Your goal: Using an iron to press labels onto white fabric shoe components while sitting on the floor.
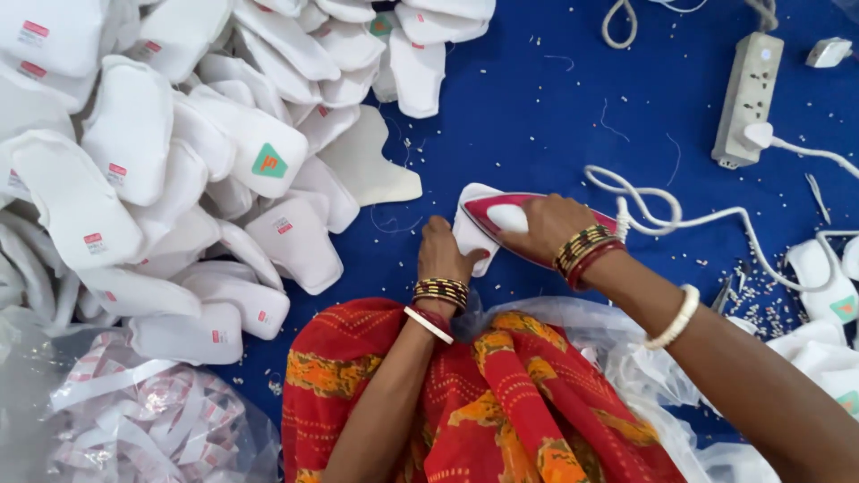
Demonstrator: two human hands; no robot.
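The right hand (548, 225) is closed around the handle of a red and white iron (501, 217), which rests on a white cloth pad (472, 240) on the blue floor cloth (537, 116). The left hand (441, 253) pinches the pad's near edge. A heap of similar white pads (179, 152) lies to the left, a power strip (748, 98) to the upper right.

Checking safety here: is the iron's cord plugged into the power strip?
Plugged in, apparently: a white plug sits in the power strip, and its cord seems to run to the iron.
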